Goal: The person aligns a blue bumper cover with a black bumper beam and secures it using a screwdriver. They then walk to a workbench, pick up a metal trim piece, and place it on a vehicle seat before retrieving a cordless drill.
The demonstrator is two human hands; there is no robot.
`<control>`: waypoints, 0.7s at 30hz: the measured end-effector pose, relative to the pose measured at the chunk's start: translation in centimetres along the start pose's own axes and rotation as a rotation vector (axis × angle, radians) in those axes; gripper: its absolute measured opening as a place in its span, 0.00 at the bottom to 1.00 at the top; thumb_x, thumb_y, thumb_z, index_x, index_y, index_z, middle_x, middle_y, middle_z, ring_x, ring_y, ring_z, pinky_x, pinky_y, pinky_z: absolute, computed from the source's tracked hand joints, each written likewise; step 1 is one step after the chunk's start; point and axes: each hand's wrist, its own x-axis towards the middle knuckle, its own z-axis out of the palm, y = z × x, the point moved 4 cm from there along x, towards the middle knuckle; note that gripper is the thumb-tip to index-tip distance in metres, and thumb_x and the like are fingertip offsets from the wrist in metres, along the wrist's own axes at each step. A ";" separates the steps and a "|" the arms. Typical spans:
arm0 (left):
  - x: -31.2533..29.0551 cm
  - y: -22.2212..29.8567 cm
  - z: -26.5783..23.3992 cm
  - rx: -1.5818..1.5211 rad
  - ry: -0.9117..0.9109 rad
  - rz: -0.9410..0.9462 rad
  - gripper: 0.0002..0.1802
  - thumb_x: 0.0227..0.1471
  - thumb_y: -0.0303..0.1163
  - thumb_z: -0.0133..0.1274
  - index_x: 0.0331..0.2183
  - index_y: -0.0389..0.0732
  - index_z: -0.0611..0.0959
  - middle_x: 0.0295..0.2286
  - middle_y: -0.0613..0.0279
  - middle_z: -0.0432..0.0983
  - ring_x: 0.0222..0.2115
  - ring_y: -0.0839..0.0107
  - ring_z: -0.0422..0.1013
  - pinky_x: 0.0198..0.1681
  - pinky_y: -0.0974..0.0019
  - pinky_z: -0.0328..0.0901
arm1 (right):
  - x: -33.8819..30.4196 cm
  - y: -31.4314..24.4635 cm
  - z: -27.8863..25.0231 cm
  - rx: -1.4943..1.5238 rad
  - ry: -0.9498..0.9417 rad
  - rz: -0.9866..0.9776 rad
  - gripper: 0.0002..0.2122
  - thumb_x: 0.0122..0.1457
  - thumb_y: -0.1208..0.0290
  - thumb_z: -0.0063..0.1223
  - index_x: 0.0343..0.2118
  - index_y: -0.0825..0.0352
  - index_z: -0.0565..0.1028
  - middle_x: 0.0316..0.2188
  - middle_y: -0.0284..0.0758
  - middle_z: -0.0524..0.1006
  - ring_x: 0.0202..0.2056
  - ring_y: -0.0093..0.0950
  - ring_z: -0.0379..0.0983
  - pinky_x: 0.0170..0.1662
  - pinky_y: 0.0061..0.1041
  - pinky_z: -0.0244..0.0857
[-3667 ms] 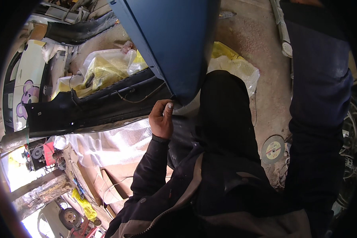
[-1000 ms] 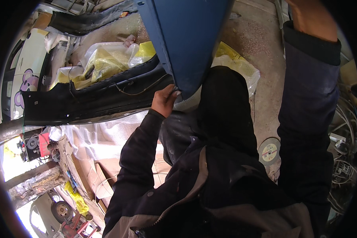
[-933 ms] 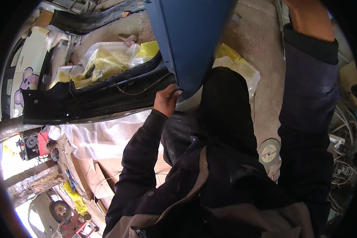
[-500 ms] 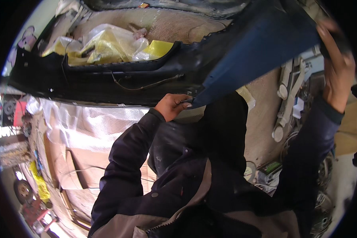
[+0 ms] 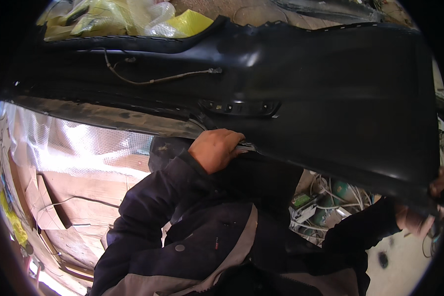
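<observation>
Far left, low: flattened brown cardboard [image 5: 79, 197] on the ground, with a thin pale cord across it. Above it, a sheet of clear plastic film [image 5: 79, 148], glaring in sunlight.

Top left, far side: crumpled yellow and clear plastic bags [image 5: 133, 17], partly hidden behind the upper edge of the big panel.

Centre: large black car bumper panel [image 5: 330, 98] spans almost the whole width, held up in front of the person, its inner face toward the camera. Surface is glossy, with a highlight near top centre. A thin wire with a small plug [image 5: 158, 79] lies loose along the panel's left half. A slotted black bracket sits just above the left hand.

Left hand [image 5: 216, 149]: at centre, fingers curled tight over the panel's lower edge, thumb side toward the camera. Grip closed on the panel. The dark jacket sleeve runs down and left from it to the lower edge.

Right of centre, below the panel: a tangle of white cables and green parts [image 5: 330, 197] on the ground, seen in the gap between the panel and the right sleeve.

Right hand [image 5: 422, 212]: far right, at the rim of the view, against the panel's lower right corner. Fingers appear wrapped on the edge, gripping it, though the hand is partly cut off and dim.

Panel is carried by both hands, well apart from each other.
</observation>
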 end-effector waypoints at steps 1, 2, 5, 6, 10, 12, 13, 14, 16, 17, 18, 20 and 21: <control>-0.1 -0.1 0.1 -0.017 -0.004 -0.001 0.20 0.56 0.33 0.66 0.47 0.33 0.83 0.39 0.47 0.84 0.41 0.48 0.81 0.44 0.52 0.76 | -0.1 -0.2 -0.4 0.067 0.019 0.021 0.23 0.67 0.63 0.48 0.59 0.74 0.73 0.54 0.55 0.73 0.62 0.51 0.67 0.69 0.59 0.56; -0.2 -0.2 0.1 -0.031 -0.006 0.002 0.20 0.54 0.32 0.67 0.47 0.33 0.83 0.40 0.47 0.84 0.41 0.48 0.81 0.44 0.52 0.76 | -0.3 -0.1 -1.1 0.010 0.111 0.147 0.23 0.67 0.62 0.48 0.59 0.74 0.73 0.54 0.55 0.73 0.61 0.51 0.67 0.69 0.58 0.57; -0.5 -0.2 0.1 -0.059 0.040 0.026 0.22 0.50 0.29 0.68 0.47 0.34 0.83 0.41 0.48 0.84 0.43 0.49 0.81 0.45 0.53 0.77 | -0.7 -1.0 -2.5 -0.055 0.229 0.275 0.23 0.67 0.62 0.49 0.59 0.73 0.73 0.53 0.53 0.74 0.60 0.49 0.68 0.67 0.55 0.58; -0.5 -0.2 0.1 -0.062 0.050 0.033 0.22 0.48 0.27 0.68 0.47 0.34 0.83 0.41 0.48 0.84 0.43 0.49 0.82 0.45 0.54 0.77 | -0.5 -1.4 -2.8 -0.074 0.234 0.307 0.23 0.67 0.62 0.50 0.59 0.73 0.73 0.53 0.53 0.74 0.60 0.49 0.69 0.67 0.55 0.59; -0.9 -0.2 0.3 -0.069 0.090 0.075 0.25 0.42 0.23 0.67 0.46 0.33 0.83 0.41 0.48 0.84 0.42 0.50 0.82 0.46 0.54 0.78 | 0.4 -3.7 -4.4 -0.171 0.215 0.423 0.23 0.66 0.61 0.51 0.58 0.71 0.73 0.52 0.51 0.75 0.58 0.47 0.70 0.65 0.51 0.61; -1.0 -0.1 0.3 -0.058 0.125 0.088 0.24 0.41 0.21 0.66 0.45 0.33 0.84 0.40 0.48 0.84 0.42 0.50 0.82 0.46 0.54 0.78 | 1.2 -4.7 -5.3 -0.219 0.196 0.470 0.22 0.66 0.61 0.52 0.58 0.71 0.73 0.52 0.50 0.76 0.57 0.46 0.71 0.64 0.50 0.62; -1.1 -0.1 0.4 -0.050 0.149 0.090 0.23 0.40 0.20 0.65 0.44 0.32 0.84 0.40 0.48 0.84 0.41 0.50 0.82 0.46 0.54 0.78 | 1.5 -5.1 -5.7 -0.241 0.185 0.495 0.22 0.66 0.61 0.52 0.58 0.70 0.73 0.52 0.49 0.76 0.57 0.45 0.72 0.63 0.49 0.62; -1.1 -0.1 0.5 -0.042 0.168 0.089 0.23 0.40 0.20 0.64 0.43 0.32 0.84 0.39 0.48 0.84 0.41 0.50 0.83 0.46 0.54 0.79 | 1.9 -5.5 -6.1 -0.263 0.166 0.516 0.22 0.66 0.61 0.53 0.58 0.70 0.73 0.52 0.49 0.76 0.56 0.45 0.72 0.63 0.48 0.63; -1.2 -0.1 0.7 -0.007 0.200 0.112 0.21 0.41 0.19 0.63 0.42 0.31 0.84 0.38 0.48 0.85 0.41 0.50 0.83 0.47 0.54 0.79 | 2.6 -6.2 -6.6 -0.313 0.129 0.567 0.22 0.66 0.60 0.54 0.58 0.69 0.73 0.51 0.48 0.77 0.56 0.44 0.73 0.62 0.47 0.64; -1.2 -0.1 0.9 0.008 0.219 0.118 0.20 0.41 0.19 0.63 0.41 0.31 0.84 0.38 0.48 0.85 0.40 0.50 0.83 0.47 0.53 0.79 | 3.2 -6.5 -6.7 -0.340 0.101 0.595 0.22 0.66 0.60 0.54 0.58 0.69 0.73 0.51 0.47 0.77 0.55 0.43 0.74 0.62 0.46 0.64; -1.3 -0.1 1.0 0.010 0.229 0.128 0.19 0.41 0.19 0.63 0.41 0.31 0.84 0.38 0.48 0.85 0.40 0.51 0.83 0.47 0.53 0.79 | 3.8 -6.7 -6.8 -0.369 0.074 0.621 0.22 0.66 0.60 0.54 0.58 0.69 0.74 0.51 0.47 0.77 0.55 0.43 0.74 0.61 0.45 0.65; -1.5 -0.3 1.3 0.008 0.260 0.134 0.19 0.40 0.19 0.62 0.39 0.31 0.85 0.37 0.47 0.85 0.40 0.51 0.84 0.48 0.53 0.80 | 5.6 -6.2 -6.2 -0.442 -0.024 0.699 0.22 0.66 0.60 0.55 0.58 0.68 0.74 0.50 0.46 0.78 0.54 0.42 0.75 0.60 0.43 0.66; -1.6 -0.3 1.3 0.007 0.269 0.144 0.19 0.40 0.19 0.62 0.39 0.31 0.85 0.37 0.47 0.85 0.40 0.51 0.84 0.47 0.53 0.80 | 7.0 -5.6 -5.4 -0.489 -0.103 0.745 0.22 0.66 0.60 0.56 0.58 0.68 0.74 0.50 0.45 0.78 0.54 0.41 0.75 0.60 0.43 0.66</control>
